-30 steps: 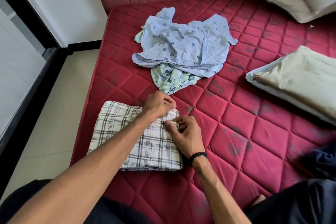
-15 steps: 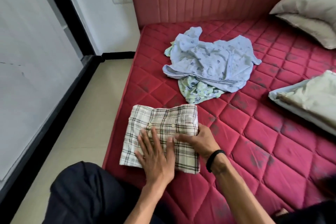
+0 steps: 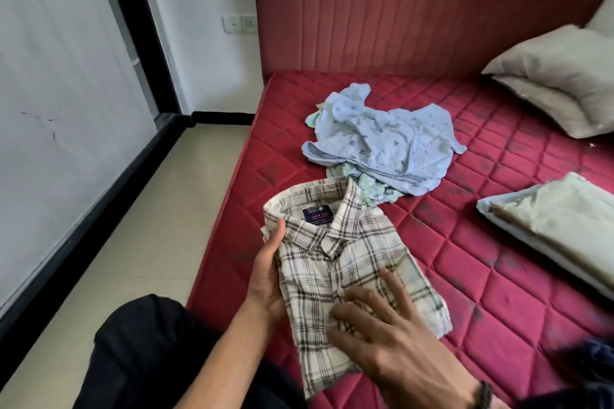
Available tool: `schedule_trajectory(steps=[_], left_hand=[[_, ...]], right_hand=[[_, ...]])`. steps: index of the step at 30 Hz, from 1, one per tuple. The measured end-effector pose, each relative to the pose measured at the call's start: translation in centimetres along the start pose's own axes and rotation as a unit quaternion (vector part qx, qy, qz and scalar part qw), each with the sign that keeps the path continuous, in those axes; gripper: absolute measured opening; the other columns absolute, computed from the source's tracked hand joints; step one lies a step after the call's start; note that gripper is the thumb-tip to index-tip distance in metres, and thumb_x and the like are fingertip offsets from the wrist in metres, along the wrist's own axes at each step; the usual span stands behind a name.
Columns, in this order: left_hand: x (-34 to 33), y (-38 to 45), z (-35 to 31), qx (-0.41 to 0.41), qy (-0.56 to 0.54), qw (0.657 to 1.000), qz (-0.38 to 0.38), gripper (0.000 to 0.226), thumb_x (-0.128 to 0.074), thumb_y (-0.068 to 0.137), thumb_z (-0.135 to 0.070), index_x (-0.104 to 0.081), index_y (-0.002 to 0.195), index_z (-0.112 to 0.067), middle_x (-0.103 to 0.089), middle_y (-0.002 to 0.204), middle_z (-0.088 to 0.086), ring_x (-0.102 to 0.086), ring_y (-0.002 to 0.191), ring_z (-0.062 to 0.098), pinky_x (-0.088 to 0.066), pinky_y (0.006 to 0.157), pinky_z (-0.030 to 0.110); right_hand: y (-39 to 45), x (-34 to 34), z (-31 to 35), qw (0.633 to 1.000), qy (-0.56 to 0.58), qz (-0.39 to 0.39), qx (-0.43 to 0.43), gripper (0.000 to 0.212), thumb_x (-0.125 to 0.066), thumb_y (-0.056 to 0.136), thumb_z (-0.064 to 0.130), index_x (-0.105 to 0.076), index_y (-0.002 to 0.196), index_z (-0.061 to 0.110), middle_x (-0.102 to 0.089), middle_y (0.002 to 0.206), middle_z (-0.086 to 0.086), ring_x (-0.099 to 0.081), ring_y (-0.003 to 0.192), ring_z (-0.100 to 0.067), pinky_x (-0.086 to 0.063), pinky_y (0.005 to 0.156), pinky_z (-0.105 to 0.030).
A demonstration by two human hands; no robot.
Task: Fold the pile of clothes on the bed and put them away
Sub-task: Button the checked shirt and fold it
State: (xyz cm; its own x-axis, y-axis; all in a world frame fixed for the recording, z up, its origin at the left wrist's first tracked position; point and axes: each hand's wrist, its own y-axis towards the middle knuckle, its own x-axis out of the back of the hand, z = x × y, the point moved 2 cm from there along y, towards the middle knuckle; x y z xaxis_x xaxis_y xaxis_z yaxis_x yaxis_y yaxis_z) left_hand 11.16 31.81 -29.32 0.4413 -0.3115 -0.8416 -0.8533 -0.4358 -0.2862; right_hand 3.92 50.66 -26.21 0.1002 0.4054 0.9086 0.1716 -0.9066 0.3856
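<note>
A folded white-and-black plaid shirt (image 3: 349, 259) lies collar-up, its label showing, over the near left edge of the red quilted mattress (image 3: 498, 276). My left hand (image 3: 265, 279) holds the shirt's left edge, thumb on top and fingers hidden beneath. Lying flat on the shirt's lower front is my right hand (image 3: 392, 332), with its fingers spread. Further up the bed a crumpled light blue printed garment (image 3: 382, 143) covers most of a pale green printed one (image 3: 375, 188).
A red padded headboard (image 3: 415, 16) stands behind the bed. Grey pillows (image 3: 558, 76) lie at the far right, a beige pillow (image 3: 558, 226) nearer. Dark fabric (image 3: 584, 362) sits at the bottom right. Beige floor (image 3: 149, 242) and a white panel (image 3: 50, 109) are on the left.
The plaid shirt has been turned over, so the collar and label now face up. My left hand moved from its top to its left edge; my right hand now lies flat on it.
</note>
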Motion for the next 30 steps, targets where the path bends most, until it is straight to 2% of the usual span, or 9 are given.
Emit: schedule_trajectory(steps=[4,6,8,12,15,17,20,24,30], left_hand=[[4.8,2.4,1.8,0.000,0.134,0.975,-0.178,0.065,-0.076,0.083,-0.033,-0.061,0.140,-0.007,-0.071,0.126,0.020,-0.070,0.114,0.035,-0.050,0.106,0.054],[6.9,1.6,2.0,-0.069,0.258,0.939,-0.218,0.068,-0.080,0.078,-0.050,-0.061,0.139,-0.025,-0.076,0.120,0.006,-0.072,0.111,0.026,-0.054,0.103,0.051],[9.3,0.7,1.8,-0.132,0.430,0.858,-0.247,0.060,-0.072,0.076,-0.077,-0.058,0.125,-0.047,-0.077,0.113,-0.003,-0.073,0.107,0.018,-0.057,0.097,0.051],[9.8,-0.3,1.7,-0.129,0.538,0.794,-0.251,0.062,-0.059,0.071,-0.093,-0.065,0.105,-0.042,-0.074,0.109,-0.004,-0.073,0.095,0.016,-0.062,0.085,0.047],[8.7,0.9,2.3,-0.088,0.629,0.728,-0.257,0.079,-0.046,0.069,-0.100,-0.064,0.111,-0.036,-0.069,0.115,-0.008,-0.067,0.104,0.019,-0.054,0.097,0.046],[8.4,1.4,2.8,-0.082,0.597,0.752,-0.268,0.078,-0.059,0.075,-0.090,-0.063,0.125,-0.031,-0.065,0.125,-0.008,-0.063,0.114,0.021,-0.050,0.103,0.047],[9.0,1.5,3.4,-0.125,0.483,0.830,-0.249,0.042,-0.078,0.078,-0.065,-0.066,0.084,-0.025,-0.066,0.090,-0.008,-0.058,0.086,0.019,-0.048,0.083,0.038],[10.4,1.2,3.3,-0.134,0.384,0.876,-0.257,0.057,-0.087,0.069,-0.055,-0.046,0.073,-0.015,-0.059,0.083,0.007,-0.055,0.086,0.020,-0.039,0.085,0.041],[10.2,1.2,3.3,-0.141,0.403,0.863,-0.270,0.057,-0.085,0.075,-0.053,-0.048,0.071,-0.010,-0.058,0.077,0.008,-0.049,0.077,0.022,-0.040,0.078,0.039]], right_hand=[[-3.1,-2.8,-2.5,0.967,0.199,0.040,-0.152,0.053,-0.065,0.085,0.075,-0.066,0.124,0.040,-0.061,0.135,0.018,-0.057,0.124,-0.007,-0.055,0.100,-0.044],[-3.9,-3.7,-4.7,0.934,0.232,0.018,-0.272,0.054,-0.066,0.086,0.073,-0.069,0.124,0.034,-0.063,0.129,0.017,-0.059,0.120,-0.006,-0.052,0.101,-0.032],[-4.2,-5.1,-7.3,0.881,0.258,-0.001,-0.395,0.056,-0.072,0.084,0.066,-0.070,0.122,0.026,-0.067,0.117,0.014,-0.063,0.108,-0.005,-0.051,0.093,-0.025],[-4.0,-8.9,-10.3,0.730,0.394,0.002,-0.558,0.062,-0.073,0.079,0.065,-0.074,0.114,0.015,-0.076,0.100,0.006,-0.072,0.091,-0.007,-0.059,0.078,-0.029],[-3.4,-11.4,-10.5,0.708,0.414,-0.015,-0.572,0.051,-0.076,0.079,0.068,-0.077,0.095,0.020,-0.078,0.086,0.004,-0.074,0.083,-0.014,-0.062,0.076,-0.041],[-2.8,-12.0,-10.6,0.704,0.415,-0.062,-0.573,0.035,-0.078,0.086,0.053,-0.074,0.089,0.019,-0.075,0.079,0.004,-0.071,0.073,-0.014,-0.061,0.069,-0.040],[-2.0,-11.6,-10.7,0.722,0.408,-0.113,-0.548,0.018,-0.074,0.095,0.035,-0.072,0.090,0.018,-0.073,0.086,0.007,-0.068,0.077,-0.008,-0.054,0.068,-0.025],[-0.9,-11.7,-10.1,0.760,0.374,-0.123,-0.517,0.011,-0.071,0.098,0.028,-0.066,0.091,0.021,-0.059,0.103,0.007,-0.061,0.090,0.008,-0.048,0.069,-0.007],[-0.3,-14.0,-9.8,0.767,0.328,-0.082,-0.545,0.013,-0.065,0.101,0.022,-0.060,0.089,0.021,-0.059,0.094,0.000,-0.057,0.093,-0.019,-0.040,0.073,-0.029]])
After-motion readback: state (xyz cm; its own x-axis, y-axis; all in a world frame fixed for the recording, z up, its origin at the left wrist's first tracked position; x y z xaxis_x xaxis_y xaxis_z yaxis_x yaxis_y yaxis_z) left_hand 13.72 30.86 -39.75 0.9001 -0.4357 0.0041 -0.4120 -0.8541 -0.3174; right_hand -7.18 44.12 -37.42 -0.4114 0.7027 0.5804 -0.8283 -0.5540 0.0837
